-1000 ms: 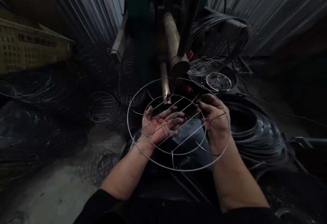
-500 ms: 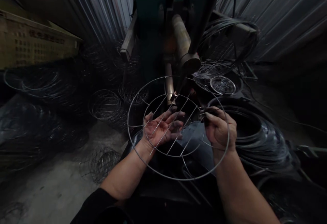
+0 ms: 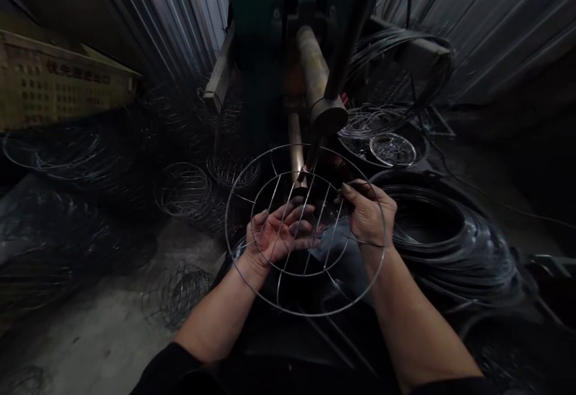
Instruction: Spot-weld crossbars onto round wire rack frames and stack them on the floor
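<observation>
Corrugated-metal workshop, wire coils [image 3: 454, 245] heaped around. Round wire frame [image 3: 310, 314]: held near welder arm [image 3: 327, 116]. Left hand [image 3: 275, 238]: grip loosely open, palm up under bars. Right hand [image 3: 369, 215]: grip pinched on frame's right side.

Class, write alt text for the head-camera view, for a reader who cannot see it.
Two bare hands hold a round wire frame under a machine's metal arm: the left hand lies palm up beneath its crossbars, the right hand pinches a wire. Wire coils and wire baskets lie around in the dim workshop.
</observation>
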Motion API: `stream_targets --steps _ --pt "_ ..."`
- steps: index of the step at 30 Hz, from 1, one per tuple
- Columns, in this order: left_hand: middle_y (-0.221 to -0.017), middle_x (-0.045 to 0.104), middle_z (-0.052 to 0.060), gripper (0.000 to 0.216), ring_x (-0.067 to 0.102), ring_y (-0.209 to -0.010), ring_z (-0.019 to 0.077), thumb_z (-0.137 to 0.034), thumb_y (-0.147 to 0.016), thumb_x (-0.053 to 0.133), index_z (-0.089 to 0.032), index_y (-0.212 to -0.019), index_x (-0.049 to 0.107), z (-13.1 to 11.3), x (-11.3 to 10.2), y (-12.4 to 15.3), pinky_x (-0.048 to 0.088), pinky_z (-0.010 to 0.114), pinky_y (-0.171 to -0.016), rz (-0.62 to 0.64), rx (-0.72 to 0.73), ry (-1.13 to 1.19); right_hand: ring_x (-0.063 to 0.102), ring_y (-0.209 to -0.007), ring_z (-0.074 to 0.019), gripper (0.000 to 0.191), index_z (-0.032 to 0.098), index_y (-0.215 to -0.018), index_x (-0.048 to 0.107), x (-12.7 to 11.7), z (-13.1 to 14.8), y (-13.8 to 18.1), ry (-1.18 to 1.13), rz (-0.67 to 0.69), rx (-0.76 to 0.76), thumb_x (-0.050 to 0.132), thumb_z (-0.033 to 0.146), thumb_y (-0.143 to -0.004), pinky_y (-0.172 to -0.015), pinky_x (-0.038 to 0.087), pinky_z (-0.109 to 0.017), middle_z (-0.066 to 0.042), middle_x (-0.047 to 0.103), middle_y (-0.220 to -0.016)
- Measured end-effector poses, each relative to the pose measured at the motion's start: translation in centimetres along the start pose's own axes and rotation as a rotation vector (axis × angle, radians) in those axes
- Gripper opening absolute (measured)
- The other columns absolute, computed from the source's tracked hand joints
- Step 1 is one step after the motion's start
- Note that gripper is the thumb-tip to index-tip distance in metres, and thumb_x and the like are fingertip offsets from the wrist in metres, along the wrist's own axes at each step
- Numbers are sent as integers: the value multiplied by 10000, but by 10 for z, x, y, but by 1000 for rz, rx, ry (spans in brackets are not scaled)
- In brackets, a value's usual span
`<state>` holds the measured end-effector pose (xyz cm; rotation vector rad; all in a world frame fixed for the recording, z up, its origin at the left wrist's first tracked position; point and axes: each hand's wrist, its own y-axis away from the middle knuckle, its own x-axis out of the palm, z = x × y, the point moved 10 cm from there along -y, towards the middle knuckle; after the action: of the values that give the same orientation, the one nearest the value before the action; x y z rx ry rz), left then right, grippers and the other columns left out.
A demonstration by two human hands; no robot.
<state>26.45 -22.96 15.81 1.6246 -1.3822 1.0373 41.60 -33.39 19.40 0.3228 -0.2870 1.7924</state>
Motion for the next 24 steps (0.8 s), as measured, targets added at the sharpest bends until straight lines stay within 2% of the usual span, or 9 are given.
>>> stream_targets --steps 4,8,10,15,20,24 --pt "-1339 530 210 647 616 -898 243 -522 -834 356 -106 -1304 513 -22 1 5 385 665 -926 -19 83 33 559 -506 -104 233 169 -668 690 29 0 -5 20 91 17 847 261 -522 -475 485 -236 33 599 -605" --pt "-1326 545 192 644 613 -898 221 -524 -856 327 -109 -1317 501 -40 -2 9 395 628 -949 -66 149 46 539 -513 -99 240 169 -642 670 55 -8 -11 -53 149 69 846 259 -506 -479 472 -238 39 582 -607" --pt "-1325 544 192 646 611 -892 217 -530 -860 316 -112 -1315 504 -43 -3 10 396 626 -948 -78 159 36 540 -532 -101 218 178 -661 677 57 -11 -13 -57 139 44 830 274 -538 -505 475 -246 39 584 -617" --pt "-1324 542 192 627 606 -869 219 -532 -875 298 -161 -1346 483 -48 2 11 446 610 -878 -41 184 7 545 -615 -99 136 199 -674 703 49 3 -16 99 91 -165 796 257 -592 -604 466 -239 42 595 -641" --pt "-1314 551 172 593 605 -815 200 -537 -893 288 -239 -1380 449 -52 6 11 483 574 -825 -18 211 -21 508 -567 -98 86 191 -654 693 56 19 -15 287 94 -240 745 257 -635 -547 422 -237 43 569 -602" --pt "-1322 545 170 595 597 -790 184 -539 -901 275 -250 -1397 433 -56 10 12 504 548 -797 3 235 -20 515 -576 -101 79 185 -624 675 66 28 -14 319 126 -314 716 238 -665 -573 435 -241 45 565 -596"
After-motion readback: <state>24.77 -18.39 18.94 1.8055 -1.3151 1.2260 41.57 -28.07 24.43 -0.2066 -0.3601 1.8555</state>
